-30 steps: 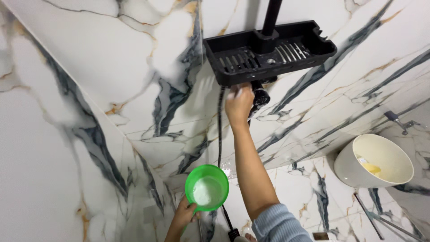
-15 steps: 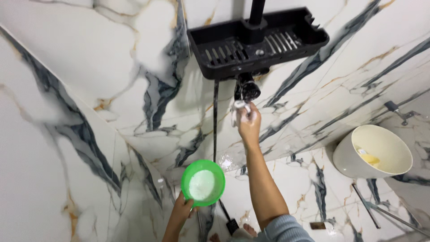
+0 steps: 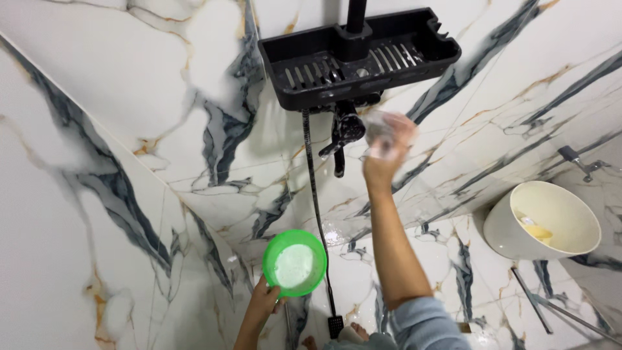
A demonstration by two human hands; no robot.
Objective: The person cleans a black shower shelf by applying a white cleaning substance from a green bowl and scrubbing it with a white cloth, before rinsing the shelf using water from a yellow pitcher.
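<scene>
My left hand [image 3: 264, 304] grips the handle of a green scoop [image 3: 296, 263] that holds white foamy liquid, low near the corner of the walls. My right hand [image 3: 384, 150] is raised and blurred, closed on a pale soapy cloth or sponge [image 3: 378, 133], just right of the black tap handle [image 3: 345, 131]. Above hangs a black slotted shelf [image 3: 357, 59] on a black pole [image 3: 356, 14]. A black hose [image 3: 315, 194] runs down from the shelf to a small black head [image 3: 334, 325] by the floor.
White marble tiles with grey and gold veins cover the walls [image 3: 129, 129] and floor [image 3: 447, 272]. A cream bucket [image 3: 543, 220] with something yellow inside stands at the right. A metal wall fitting [image 3: 576, 159] sits above it. Wet foam marks the wall by the hose.
My right hand with the cloth has moved from below the tap, up and to the right of it. The tap handle now shows. The scoop has stayed about where it was.
</scene>
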